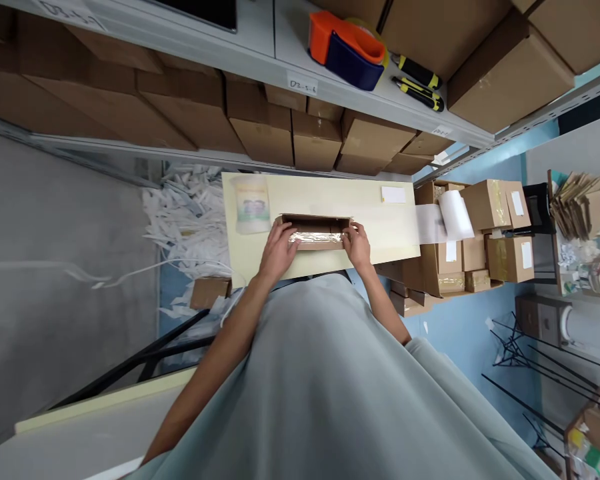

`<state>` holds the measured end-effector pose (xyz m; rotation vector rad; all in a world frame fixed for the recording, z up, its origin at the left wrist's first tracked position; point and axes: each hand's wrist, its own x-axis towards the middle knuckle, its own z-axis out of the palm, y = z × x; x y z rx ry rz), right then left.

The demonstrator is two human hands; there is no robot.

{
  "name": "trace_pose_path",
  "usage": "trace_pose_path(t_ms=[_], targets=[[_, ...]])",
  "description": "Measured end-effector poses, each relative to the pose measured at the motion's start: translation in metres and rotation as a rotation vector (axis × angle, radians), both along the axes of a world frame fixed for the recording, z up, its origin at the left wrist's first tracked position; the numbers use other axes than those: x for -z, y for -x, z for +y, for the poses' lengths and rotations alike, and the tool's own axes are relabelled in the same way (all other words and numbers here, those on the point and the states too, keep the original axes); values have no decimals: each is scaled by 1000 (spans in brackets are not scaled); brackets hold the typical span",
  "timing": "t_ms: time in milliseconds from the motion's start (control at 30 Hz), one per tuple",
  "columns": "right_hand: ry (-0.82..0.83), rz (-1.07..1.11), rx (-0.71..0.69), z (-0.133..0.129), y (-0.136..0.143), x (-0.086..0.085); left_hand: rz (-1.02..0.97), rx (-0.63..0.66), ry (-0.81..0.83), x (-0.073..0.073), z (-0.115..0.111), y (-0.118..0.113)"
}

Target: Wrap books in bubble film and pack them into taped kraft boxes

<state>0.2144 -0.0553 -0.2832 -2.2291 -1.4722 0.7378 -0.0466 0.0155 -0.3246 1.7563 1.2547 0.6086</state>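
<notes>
Our left hand [277,252] and right hand [359,247] clasp a taped carton [319,244] at either end; we cannot make out its shadowed inside.

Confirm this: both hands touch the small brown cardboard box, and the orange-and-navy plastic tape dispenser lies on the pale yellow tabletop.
Wrong place: the head view shows the orange-and-navy plastic tape dispenser on the light grey metal shelf, not the pale yellow tabletop. The left hand and right hand do touch the small brown cardboard box.
</notes>
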Motion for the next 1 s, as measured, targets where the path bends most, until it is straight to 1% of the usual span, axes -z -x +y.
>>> trace_pose_path(t_ms=[67,167,300,400,500,600,667,767,867,933,1000], targets=[[-1,-13,-8,0,2,-1,5,6,-10,-2,-1,-1],[-41,-60,-65,2,7,-2,12,14,-43,-8,-1,0],[-34,-64,-130,6,9,0,19,85,-51,-14,6,4],[20,-14,-113,11,4,7,55,128,-22,-14,14,5],[28,51,-68,20,-4,11,92,117,-1,-15,21,3],[2,114,-36,30,-16,9,80,82,10,-18,25,3],[19,141,-41,37,-25,5,60,90,34,-19,26,8],[73,145,-80,43,-37,1,65,184,78,-16,22,18],[87,88,-156,48,-43,4,96,257,89,-7,9,23],[98,19,-200,52,-43,9,112,255,83,-1,-2,21],[121,-43,-208,58,-41,13,119,213,76,4,-11,16]])
